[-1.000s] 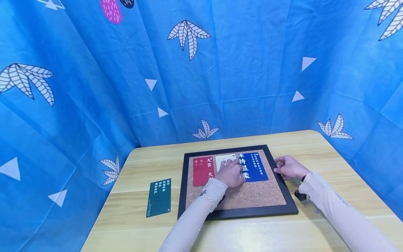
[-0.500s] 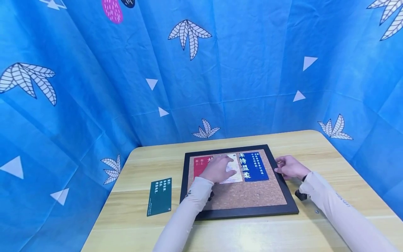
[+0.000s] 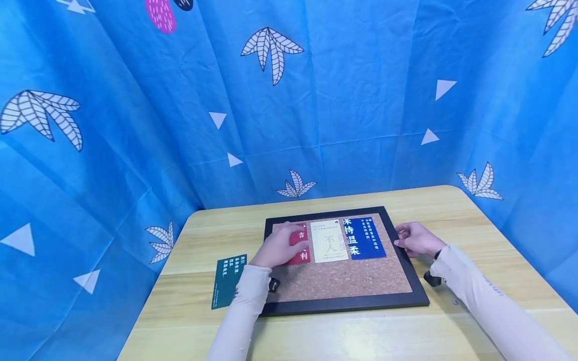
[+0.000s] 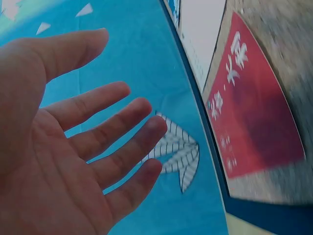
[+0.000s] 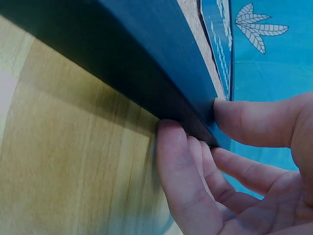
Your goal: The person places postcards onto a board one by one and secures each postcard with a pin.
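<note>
A cork board (image 3: pixel 352 281) with a black frame lies on the table, bearing a red card (image 4: pixel 254 107), a cream card (image 3: pixel 328 250) and a blue card (image 3: pixel 368 240) in a row, all with printed characters. Over the red card hovers my left hand (image 3: pixel 276 246), hiding part of it; the left wrist view shows its fingers spread and holding nothing. My right hand (image 3: pixel 417 239) grips the frame's right side. In the right wrist view, the thumb (image 5: pixel 254 122) presses the black frame (image 5: pixel 161 63) from one face and fingers touch its outer side.
A green card (image 3: pixel 226 283) with white characters lies on the wooden table (image 3: pixel 325 341), left of the board; my left sleeve covers part of it. A blue patterned curtain (image 3: pixel 361 100) hangs behind and at both sides.
My left hand has moved left across the board, from the cream card to the red one, uncovering the cream card. My right hand stays at the frame's right side.
</note>
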`<state>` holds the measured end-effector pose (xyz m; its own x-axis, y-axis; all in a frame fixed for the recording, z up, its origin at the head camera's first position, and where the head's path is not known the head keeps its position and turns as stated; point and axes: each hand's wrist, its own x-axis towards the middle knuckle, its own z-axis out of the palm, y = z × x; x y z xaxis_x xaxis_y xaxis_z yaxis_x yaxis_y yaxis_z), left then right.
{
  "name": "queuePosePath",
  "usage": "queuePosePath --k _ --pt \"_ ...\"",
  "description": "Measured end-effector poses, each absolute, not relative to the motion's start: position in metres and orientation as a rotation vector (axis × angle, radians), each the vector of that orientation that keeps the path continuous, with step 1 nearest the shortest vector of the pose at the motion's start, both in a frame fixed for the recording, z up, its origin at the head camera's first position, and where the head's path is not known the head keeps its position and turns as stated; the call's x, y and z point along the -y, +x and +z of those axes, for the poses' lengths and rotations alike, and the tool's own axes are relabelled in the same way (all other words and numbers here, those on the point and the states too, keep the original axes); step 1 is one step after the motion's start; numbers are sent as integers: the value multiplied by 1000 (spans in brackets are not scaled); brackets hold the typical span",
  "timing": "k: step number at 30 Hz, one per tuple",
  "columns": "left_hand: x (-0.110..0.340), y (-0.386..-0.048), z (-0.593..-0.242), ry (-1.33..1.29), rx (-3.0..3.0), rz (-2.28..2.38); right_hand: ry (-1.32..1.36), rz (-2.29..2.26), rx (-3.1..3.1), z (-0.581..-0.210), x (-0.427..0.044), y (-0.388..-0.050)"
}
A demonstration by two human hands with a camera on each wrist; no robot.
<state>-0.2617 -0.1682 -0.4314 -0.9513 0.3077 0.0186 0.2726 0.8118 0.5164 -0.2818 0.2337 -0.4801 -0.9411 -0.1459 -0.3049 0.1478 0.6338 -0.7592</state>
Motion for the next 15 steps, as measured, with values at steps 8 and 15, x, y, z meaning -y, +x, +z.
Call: queuePosePath --k 8,15 --pt "203 -249 -426 289 -2951 949 -20 -1237 -2504 -482 -234 -282" --pt "234 -243 -423 239 -3030 967 -27 -1252 -2503 -482 -234 -281"
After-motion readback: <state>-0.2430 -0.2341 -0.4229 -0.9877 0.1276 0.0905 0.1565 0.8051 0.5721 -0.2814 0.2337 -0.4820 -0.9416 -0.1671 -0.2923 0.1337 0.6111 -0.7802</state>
